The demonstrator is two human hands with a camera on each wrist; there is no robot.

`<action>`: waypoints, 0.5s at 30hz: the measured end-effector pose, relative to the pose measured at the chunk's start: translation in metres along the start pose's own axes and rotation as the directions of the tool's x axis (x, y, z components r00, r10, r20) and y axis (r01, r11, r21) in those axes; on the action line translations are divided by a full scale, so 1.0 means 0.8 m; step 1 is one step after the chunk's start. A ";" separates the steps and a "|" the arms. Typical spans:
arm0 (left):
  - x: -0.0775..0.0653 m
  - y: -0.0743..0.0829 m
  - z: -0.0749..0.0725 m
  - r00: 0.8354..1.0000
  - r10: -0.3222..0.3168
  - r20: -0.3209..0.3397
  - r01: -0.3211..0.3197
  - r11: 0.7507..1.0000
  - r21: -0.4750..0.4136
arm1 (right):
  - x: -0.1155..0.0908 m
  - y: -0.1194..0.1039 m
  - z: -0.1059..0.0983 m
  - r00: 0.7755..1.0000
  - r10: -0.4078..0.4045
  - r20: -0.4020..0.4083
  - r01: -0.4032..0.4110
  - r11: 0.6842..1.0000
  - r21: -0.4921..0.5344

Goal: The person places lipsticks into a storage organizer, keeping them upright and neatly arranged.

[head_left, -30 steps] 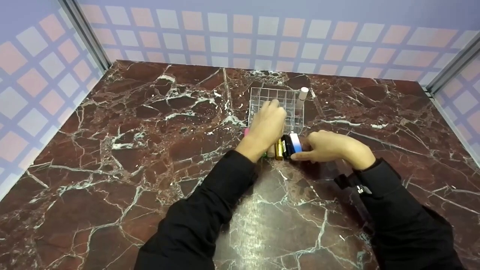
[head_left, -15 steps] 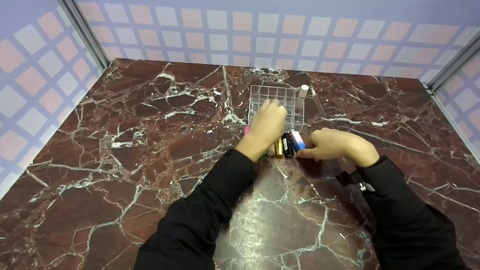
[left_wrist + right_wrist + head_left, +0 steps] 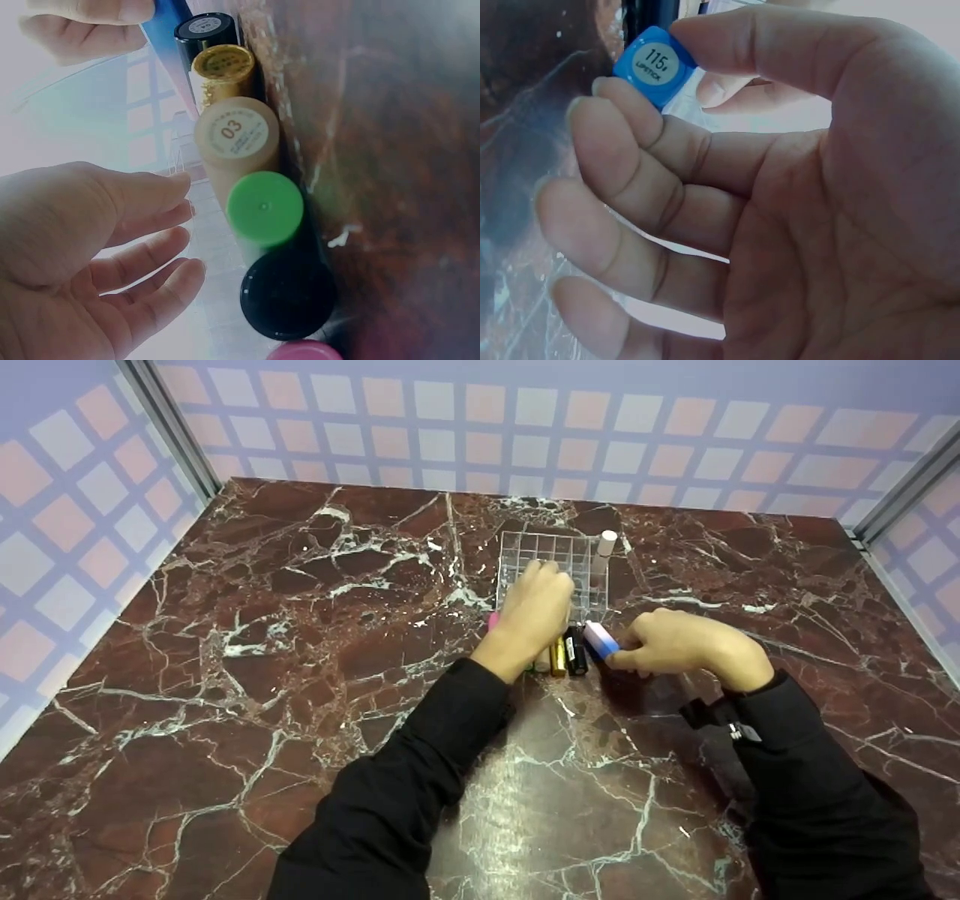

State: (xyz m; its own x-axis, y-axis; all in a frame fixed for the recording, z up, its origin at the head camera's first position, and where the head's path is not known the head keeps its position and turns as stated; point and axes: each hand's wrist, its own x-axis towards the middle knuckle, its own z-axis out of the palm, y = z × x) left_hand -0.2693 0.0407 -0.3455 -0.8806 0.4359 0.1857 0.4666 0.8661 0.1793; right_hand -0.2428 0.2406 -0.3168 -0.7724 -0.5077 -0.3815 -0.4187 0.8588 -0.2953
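Note:
My right hand point(image 3: 675, 649) pinches a lipstick point(image 3: 602, 640), white fading into blue, between thumb and forefinger. In the right wrist view the blue end of this lipstick point(image 3: 654, 66) carries a round "115# LIPSTICK" label. Over the clear divided organizer point(image 3: 592, 600) is my left hand point(image 3: 536, 600); the left wrist view shows its fingers point(image 3: 161, 251) loosely bent with nothing between them. A row of tubes lies along the organizer's near side: black tube point(image 3: 575, 651), gold tube point(image 3: 558, 657), beige tube marked 03 point(image 3: 236, 129), green-capped tube point(image 3: 265, 208), wide black-ended tube point(image 3: 289, 294), pink tube point(image 3: 306, 351).
A white-capped tube point(image 3: 607, 544) stands upright at the organizer's back right corner. The tabletop point(image 3: 247, 720) is dark red marble pattern with white veins. Checked panels point(image 3: 480, 427) wall it in at the back and sides.
The right hand has drawn the lipstick a little to the right, away from the black tube, and the lipstick has turned to a slant. The left hand has stayed in place.

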 end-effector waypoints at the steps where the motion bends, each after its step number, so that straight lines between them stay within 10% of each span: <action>1: 0.000 0.000 0.000 1.000 0.000 0.004 0.000 1.000 0.001 | -0.001 0.000 -0.001 1.000 -0.002 -0.007 0.002 1.000 0.005; 15: 0.001 0.000 0.000 0.999 -0.024 0.027 0.025 0.999 -0.039 | -0.009 -0.002 -0.007 0.993 -0.060 -0.100 0.063 0.998 0.027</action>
State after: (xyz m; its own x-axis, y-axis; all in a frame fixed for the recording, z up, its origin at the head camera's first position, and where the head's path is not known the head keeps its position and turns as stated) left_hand -0.2704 0.0409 -0.3454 -0.8934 0.4215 0.1556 0.4473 0.8666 0.2210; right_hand -0.2395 0.2435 -0.3085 -0.7896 -0.5492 -0.2738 -0.4537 0.8229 -0.3421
